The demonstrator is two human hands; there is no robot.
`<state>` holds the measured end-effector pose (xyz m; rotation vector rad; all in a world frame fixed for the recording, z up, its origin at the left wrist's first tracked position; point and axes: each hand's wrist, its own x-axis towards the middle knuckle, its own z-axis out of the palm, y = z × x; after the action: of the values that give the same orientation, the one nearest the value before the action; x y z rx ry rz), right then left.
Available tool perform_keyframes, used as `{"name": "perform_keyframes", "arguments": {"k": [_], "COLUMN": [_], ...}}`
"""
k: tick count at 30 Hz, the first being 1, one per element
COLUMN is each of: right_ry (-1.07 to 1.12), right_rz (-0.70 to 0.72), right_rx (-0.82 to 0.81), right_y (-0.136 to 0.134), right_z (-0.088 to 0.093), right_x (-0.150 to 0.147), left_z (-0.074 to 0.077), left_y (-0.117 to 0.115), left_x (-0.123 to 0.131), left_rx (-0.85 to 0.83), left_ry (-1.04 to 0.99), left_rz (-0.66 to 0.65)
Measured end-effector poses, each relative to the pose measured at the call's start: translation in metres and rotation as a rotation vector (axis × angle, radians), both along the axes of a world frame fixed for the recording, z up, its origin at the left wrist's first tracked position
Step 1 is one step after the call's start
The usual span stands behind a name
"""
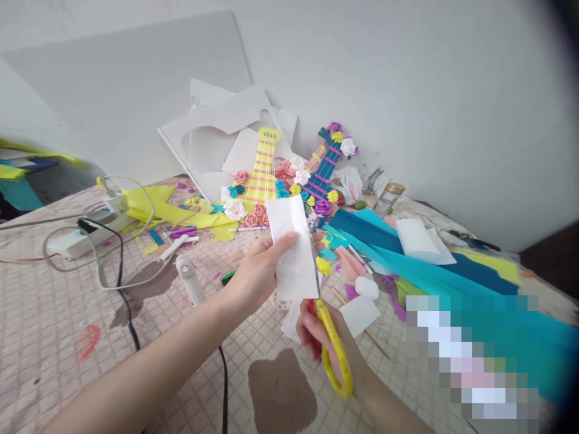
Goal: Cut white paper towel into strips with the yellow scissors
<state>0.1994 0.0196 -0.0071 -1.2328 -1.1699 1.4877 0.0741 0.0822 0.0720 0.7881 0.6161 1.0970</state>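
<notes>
My left hand [260, 268] grips a folded strip of white paper [294, 265], thumb on top and fingers behind it. In my right hand [332, 337] are scissors with yellow and red handles [335, 355]. Their blades run upward along the paper's right edge; how far they are parted is hard to see. Beyond the paper, a yellow paper guitar [262, 172] and a blue one [323, 175] lean at the back, trimmed with paper flowers. A white glue gun [190, 280] stands left of my left hand.
A white power strip [85, 232] with looping cables sits on the left. Teal crepe paper [407, 259] spreads over the right side, with a white paper roll [416, 238] on it. A glass jar [389, 198] stands near the wall. Cut-out white board [217, 120] leans behind.
</notes>
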Motion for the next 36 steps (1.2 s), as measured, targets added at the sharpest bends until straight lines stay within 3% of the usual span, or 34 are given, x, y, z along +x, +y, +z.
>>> {"name": "perform_keyframes", "arguments": {"k": [16, 36], "right_ry": [0.0, -0.055], "right_rz": [-0.026, -0.019], "right_rx": [0.03, 0.037], "right_y": [0.0023, 0.0004], "right_z": [-0.0015, -0.0009], "right_x": [-0.001, 0.0001], "left_z": [-0.0034, -0.0061], "left_y": [-0.0021, -0.001], "left_x": [0.0011, 0.0018], "left_rx": [0.085, 0.016], "left_ry": [0.109, 0.026], "left_rz": [-0.01, 0.041]}}
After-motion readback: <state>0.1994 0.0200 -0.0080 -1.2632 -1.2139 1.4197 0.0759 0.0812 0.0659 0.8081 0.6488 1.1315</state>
